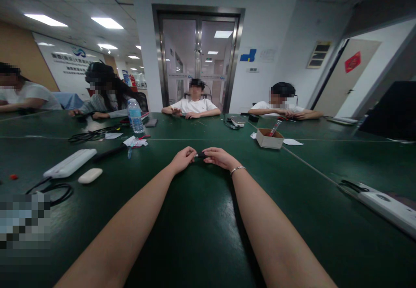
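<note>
Both my arms reach out over the dark green table, with the hands meeting near its middle. A small black cylinder-like piece with a silvery end lies between them; its exact kind is too small to make out. My left hand pinches the silvery end with thumb and fingers. From the other side, my right hand grips the black part, its fingers bent around it. A bracelet circles my right wrist. The fingers partly hide the piece.
Left of my hands are a white power strip, a white oval case, black cables and a water bottle. A small open box stands ahead right. Another white strip lies right. Several people sit across the table.
</note>
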`<state>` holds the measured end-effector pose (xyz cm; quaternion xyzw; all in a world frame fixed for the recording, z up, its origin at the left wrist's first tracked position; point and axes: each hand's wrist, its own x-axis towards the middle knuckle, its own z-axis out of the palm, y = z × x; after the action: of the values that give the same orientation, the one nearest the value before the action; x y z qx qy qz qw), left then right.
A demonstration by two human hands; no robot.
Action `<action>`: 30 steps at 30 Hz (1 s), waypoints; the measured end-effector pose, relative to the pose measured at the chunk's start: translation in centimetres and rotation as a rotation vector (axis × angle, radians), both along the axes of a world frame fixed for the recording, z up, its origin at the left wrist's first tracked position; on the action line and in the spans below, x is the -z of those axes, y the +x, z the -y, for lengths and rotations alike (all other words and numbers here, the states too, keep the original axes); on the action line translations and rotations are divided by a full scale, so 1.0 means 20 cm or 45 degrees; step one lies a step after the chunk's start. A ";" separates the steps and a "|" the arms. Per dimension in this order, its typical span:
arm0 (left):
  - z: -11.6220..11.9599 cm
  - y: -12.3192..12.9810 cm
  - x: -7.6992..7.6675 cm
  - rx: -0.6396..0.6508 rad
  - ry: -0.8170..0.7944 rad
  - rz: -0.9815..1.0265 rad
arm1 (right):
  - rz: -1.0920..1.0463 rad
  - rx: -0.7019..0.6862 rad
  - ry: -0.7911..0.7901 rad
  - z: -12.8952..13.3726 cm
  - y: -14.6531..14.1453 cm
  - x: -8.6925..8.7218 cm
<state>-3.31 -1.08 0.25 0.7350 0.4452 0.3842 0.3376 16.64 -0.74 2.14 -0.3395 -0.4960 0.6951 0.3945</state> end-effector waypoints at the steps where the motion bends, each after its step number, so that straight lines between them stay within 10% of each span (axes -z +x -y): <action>1: 0.00 0.00 0.00 -0.019 0.026 -0.007 | 0.000 -0.003 0.000 0.00 0.00 0.00; 30: -0.01 0.00 0.01 0.117 -0.024 0.098 | 0.008 0.011 -0.008 0.00 0.00 0.00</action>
<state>-3.36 -0.81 0.04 0.7360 0.4013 0.3923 0.3787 16.63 -0.80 2.23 -0.3449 -0.4936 0.6938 0.3950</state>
